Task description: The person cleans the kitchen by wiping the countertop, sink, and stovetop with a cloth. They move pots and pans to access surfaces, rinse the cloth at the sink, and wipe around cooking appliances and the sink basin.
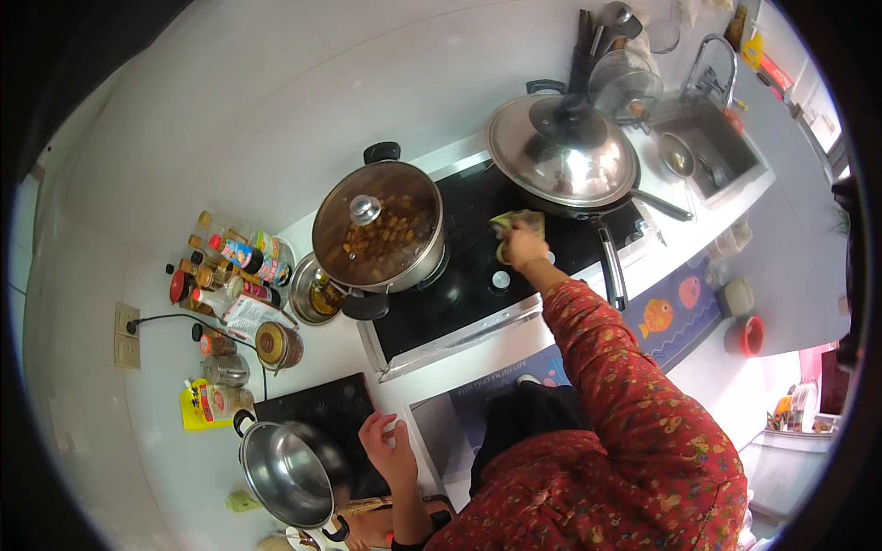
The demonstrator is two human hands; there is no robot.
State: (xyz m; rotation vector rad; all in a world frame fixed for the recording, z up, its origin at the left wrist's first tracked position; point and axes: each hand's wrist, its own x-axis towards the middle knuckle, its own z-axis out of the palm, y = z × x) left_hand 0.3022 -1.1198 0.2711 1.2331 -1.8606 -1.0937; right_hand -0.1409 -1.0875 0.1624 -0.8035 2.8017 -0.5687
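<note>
My right hand [528,249] presses a yellow-green cloth [517,219] onto the black glass cooktop [475,206], close to its silver knobs [501,279]. Left of the cloth stands a steel pot [433,253] under a glass lid [406,189], through which brown pieces in dark liquid show. To the right is a wok covered by a domed steel lid [565,151]; its long handle [611,268] points towards me. My left hand [389,446] hangs empty with its fingers loosely apart, beside a black induction plate [324,399] and an uncovered steel pot [286,468].
Several sauce bottles [238,251], a steel bowl of oil [303,289] and jars [279,344] crowd the left corner. A power cord [200,318] runs from the wall socket [127,335]. The sink [716,151] is far right. A patterned mat [661,317] covers the floor.
</note>
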